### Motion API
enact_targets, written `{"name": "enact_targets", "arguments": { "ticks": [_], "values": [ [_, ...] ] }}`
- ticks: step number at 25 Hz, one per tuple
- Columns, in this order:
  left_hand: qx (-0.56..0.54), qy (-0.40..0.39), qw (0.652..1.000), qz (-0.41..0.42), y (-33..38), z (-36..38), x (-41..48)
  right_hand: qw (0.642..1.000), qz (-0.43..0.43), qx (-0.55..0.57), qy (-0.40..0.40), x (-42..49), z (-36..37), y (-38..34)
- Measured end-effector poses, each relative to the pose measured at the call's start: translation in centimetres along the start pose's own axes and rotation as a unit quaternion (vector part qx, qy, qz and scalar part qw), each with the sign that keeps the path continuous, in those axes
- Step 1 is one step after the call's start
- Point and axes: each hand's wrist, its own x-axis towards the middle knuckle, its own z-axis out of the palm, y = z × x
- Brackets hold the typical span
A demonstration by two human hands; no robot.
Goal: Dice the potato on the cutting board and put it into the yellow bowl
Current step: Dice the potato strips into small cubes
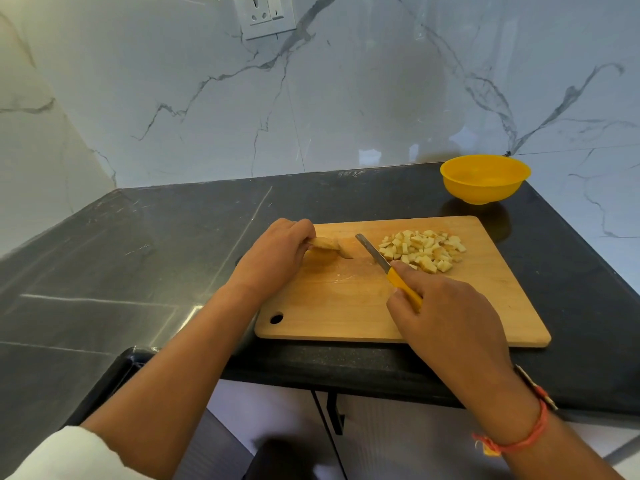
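On the rectangular wooden cutting board (346, 306), the left hand (273, 254) pinches uncut, skin-on potato pieces (329, 245) at the board's far left. The right hand (446, 313) grips a yellow-handled knife (388, 266), its blade between those pieces and the pile of diced potato (424, 250) to the right. The round yellow plastic bowl (485, 178) stands on the dark desk (138, 254), beyond the board's far right corner.

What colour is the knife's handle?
Yellow, much like the bowl. The knife handle shows best in the head view, gripped in the right hand.
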Motion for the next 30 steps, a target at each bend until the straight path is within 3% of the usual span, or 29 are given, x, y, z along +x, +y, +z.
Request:
{"name": "enact_targets", "arguments": {
  "ticks": [5, 9, 12, 16, 23, 30],
  "values": [
    [0.023, 0.021, 0.999, 0.014, 0.4, -0.7, -1.1, 1.0, 0.002, 0.01, 0.004, 0.0, 0.0, 0.0],
    [-0.045, 0.054, 0.997, 0.044, 2.4, -0.7, -2.6, 1.0, 0.002, 0.014, 0.005, -0.1, -0.1, 0.1],
    [-0.12, 0.007, 0.992, 0.032, 4.2, -0.5, -3.2, 1.0, 0.003, 0.013, 0.007, -0.1, -0.2, 0.0],
    [-0.123, -0.048, 0.991, 0.009, 4.5, -0.9, -3.6, 1.0, 0.005, 0.01, 0.002, 0.0, -0.3, 0.0],
    [-0.192, -0.083, 0.973, -0.097, 5.4, -1.6, -4.5, 0.998, -0.001, 0.018, -0.067, -0.5, -1.3, -0.6],
    [-0.156, -0.021, 0.983, -0.099, 6.5, -0.2, -5.1, 0.995, -0.011, -0.034, -0.089, -0.3, -1.7, -1.7]
  ]
}}
